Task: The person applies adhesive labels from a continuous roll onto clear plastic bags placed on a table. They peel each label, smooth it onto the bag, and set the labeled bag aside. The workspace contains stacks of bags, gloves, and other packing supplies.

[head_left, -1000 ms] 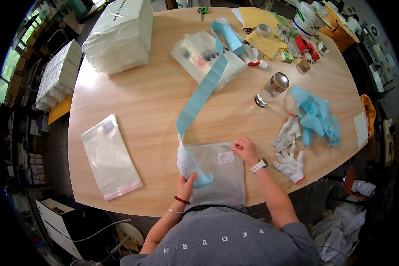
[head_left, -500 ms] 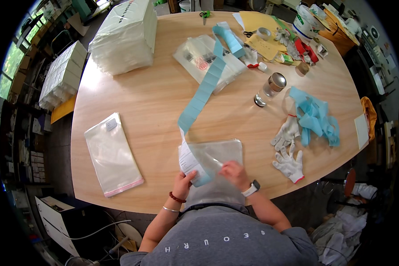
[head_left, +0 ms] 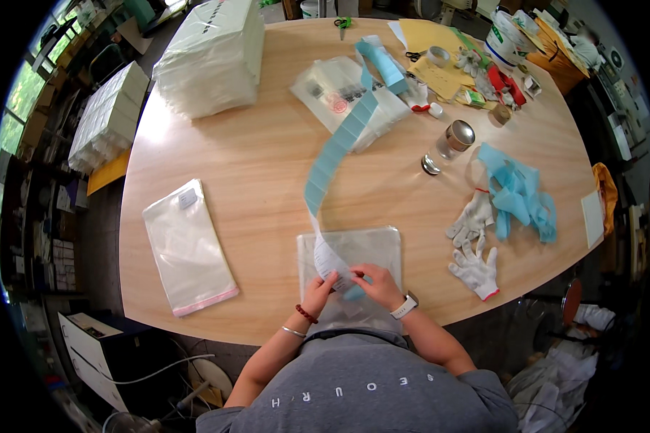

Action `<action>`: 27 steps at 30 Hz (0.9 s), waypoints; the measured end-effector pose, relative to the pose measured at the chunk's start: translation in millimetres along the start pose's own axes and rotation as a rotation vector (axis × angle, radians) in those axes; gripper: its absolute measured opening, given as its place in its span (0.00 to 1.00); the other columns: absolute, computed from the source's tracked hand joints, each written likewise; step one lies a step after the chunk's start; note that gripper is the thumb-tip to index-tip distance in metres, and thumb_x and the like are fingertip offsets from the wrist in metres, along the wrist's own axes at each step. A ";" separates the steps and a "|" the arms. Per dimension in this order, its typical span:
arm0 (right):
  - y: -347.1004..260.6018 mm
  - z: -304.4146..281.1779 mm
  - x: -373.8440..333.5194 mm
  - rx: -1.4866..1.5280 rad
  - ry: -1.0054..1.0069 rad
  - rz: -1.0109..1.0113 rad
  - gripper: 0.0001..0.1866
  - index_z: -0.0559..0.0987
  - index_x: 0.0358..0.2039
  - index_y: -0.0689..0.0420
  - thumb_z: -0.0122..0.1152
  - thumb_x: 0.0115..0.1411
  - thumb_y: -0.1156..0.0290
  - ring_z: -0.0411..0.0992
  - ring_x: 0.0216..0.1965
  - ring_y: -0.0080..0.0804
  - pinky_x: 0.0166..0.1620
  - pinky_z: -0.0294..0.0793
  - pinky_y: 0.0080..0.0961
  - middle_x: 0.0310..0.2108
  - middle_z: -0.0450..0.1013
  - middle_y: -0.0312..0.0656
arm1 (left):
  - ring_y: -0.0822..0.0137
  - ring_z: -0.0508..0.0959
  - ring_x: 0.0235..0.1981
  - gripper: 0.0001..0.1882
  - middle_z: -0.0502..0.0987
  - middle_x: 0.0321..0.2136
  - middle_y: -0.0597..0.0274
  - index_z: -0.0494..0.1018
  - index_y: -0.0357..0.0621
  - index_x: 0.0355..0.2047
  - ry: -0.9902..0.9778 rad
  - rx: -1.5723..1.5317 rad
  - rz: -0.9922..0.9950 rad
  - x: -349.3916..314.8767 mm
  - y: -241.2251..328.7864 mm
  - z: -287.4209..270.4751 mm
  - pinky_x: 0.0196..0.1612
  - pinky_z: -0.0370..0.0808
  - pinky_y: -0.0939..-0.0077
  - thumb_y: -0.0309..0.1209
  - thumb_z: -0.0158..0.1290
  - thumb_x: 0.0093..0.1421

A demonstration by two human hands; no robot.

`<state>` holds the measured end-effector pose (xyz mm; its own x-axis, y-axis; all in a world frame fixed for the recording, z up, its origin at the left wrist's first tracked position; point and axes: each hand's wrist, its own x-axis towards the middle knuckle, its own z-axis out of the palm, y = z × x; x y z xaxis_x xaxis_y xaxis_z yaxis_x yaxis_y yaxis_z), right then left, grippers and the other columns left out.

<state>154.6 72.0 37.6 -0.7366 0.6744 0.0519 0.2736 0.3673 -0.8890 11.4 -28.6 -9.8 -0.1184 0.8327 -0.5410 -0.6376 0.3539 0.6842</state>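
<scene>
A long light-blue strip of labels [head_left: 336, 155] runs from a roll [head_left: 384, 63] at the far side of the wooden table [head_left: 253, 166] down to me. My left hand [head_left: 318, 291] and my right hand [head_left: 372, 283] both pinch the white near end of the strip, right above a clear plastic bag [head_left: 372, 249] lying at the near table edge. The fingertips of both hands meet at the strip's end. A watch is on my right wrist, bracelets on the left.
Another clear bag with a pink edge [head_left: 188, 249] lies to the left. Stacks of bags [head_left: 213, 58] stand far left. White gloves [head_left: 473, 245], blue gloves [head_left: 516, 191] and a metal jar [head_left: 455, 137] are on the right, with tape and clutter at the back.
My right hand has come in from the bag's right side to join the left hand at the strip's end. My head has moved nearer over the bag.
</scene>
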 end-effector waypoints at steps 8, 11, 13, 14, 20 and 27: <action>0.3 -1.7 -12.5 -0.279 0.085 -0.299 0.11 0.77 0.29 0.53 0.59 0.41 0.77 0.68 0.34 0.35 0.40 0.64 0.35 0.30 0.70 0.39 | 0.72 0.73 0.35 0.15 0.73 0.35 0.64 0.69 0.38 0.39 0.021 0.054 -0.066 2.3 3.7 -0.6 0.40 0.69 0.77 0.36 0.47 0.56; -29.6 -10.8 -23.4 -0.244 0.074 -0.374 0.10 0.77 0.28 0.52 0.59 0.41 0.74 0.67 0.37 0.33 0.46 0.60 0.38 0.34 0.70 0.36 | 0.71 0.73 0.35 0.16 0.72 0.35 0.63 0.68 0.38 0.40 0.094 -0.127 -0.031 6.1 -0.5 -3.0 0.40 0.70 0.77 0.36 0.47 0.56; -24.1 -24.7 -23.2 -0.100 0.110 -0.254 0.08 0.77 0.28 0.55 0.58 0.43 0.76 0.69 0.31 0.29 0.39 0.66 0.29 0.30 0.71 0.38 | 0.70 0.73 0.36 0.16 0.72 0.35 0.62 0.66 0.38 0.41 0.133 -0.211 -0.026 8.3 -1.8 -6.7 0.39 0.71 0.75 0.36 0.48 0.56; -13.9 -30.7 -22.3 0.022 0.181 -0.074 0.07 0.76 0.28 0.57 0.58 0.45 0.77 0.69 0.30 0.28 0.36 0.67 0.26 0.29 0.71 0.39 | 0.69 0.73 0.37 0.16 0.72 0.36 0.61 0.65 0.38 0.41 0.146 -0.228 -0.041 7.8 -0.9 -8.2 0.39 0.71 0.73 0.35 0.48 0.55; 50.9 -42.3 14.7 0.099 0.375 0.314 0.06 0.75 0.27 0.63 0.56 0.49 0.75 0.69 0.22 0.24 0.27 0.67 0.18 0.20 0.72 0.41 | 0.68 0.73 0.36 0.17 0.72 0.36 0.61 0.65 0.38 0.40 0.158 -0.157 -0.059 2.9 7.3 -3.7 0.36 0.72 0.74 0.36 0.49 0.54; 62.9 -35.7 24.4 -0.137 0.324 0.219 0.08 0.75 0.29 0.61 0.58 0.46 0.74 0.70 0.23 0.33 0.28 0.69 0.25 0.24 0.71 0.41 | 0.71 0.73 0.33 0.14 0.73 0.32 0.63 0.68 0.39 0.37 0.171 -0.147 -0.056 4.0 2.3 -6.5 0.33 0.71 0.78 0.36 0.49 0.55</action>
<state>175.9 134.4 -0.8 -0.4250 0.9048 0.0279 0.4983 0.2595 -0.8273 4.5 -27.2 -13.6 -0.1990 0.7248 -0.6596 -0.7497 0.3209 0.5788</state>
